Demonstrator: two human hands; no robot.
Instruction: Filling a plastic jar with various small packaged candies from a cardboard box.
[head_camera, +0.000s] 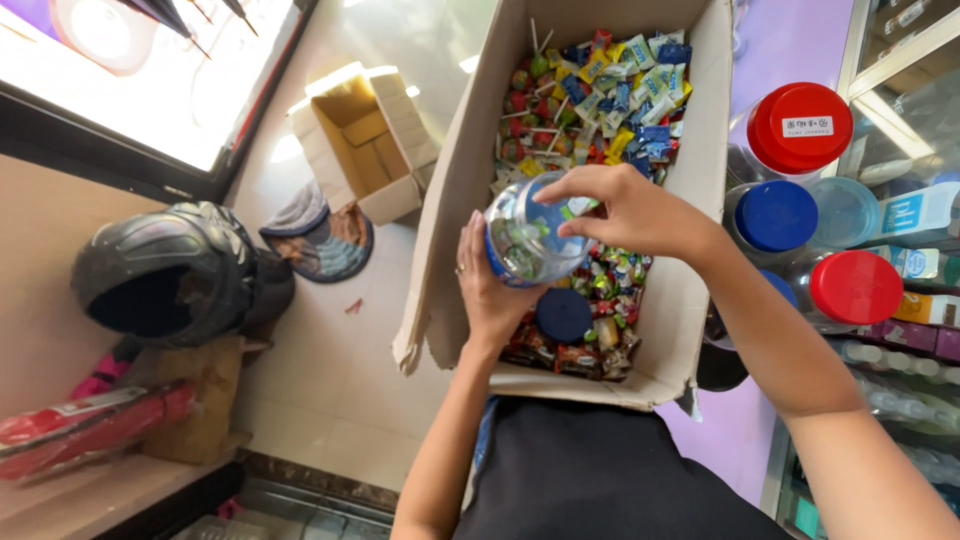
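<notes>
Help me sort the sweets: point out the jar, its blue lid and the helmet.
jar (528, 245), head view, clear side wall.
blue lid (563, 315), head view, middle of its top.
helmet (165, 270), head view, black shell.

**Bare arms, dark top, one ring**

From my remote seat I see both arms bare to past the elbow, no sleeves, watch or bracelets. The left hand (490, 290) wears a thin ring on one of its fingers (461, 268). The right hand (625, 210) carries no jewellery. A black garment (590, 470) covers the torso below.
</notes>
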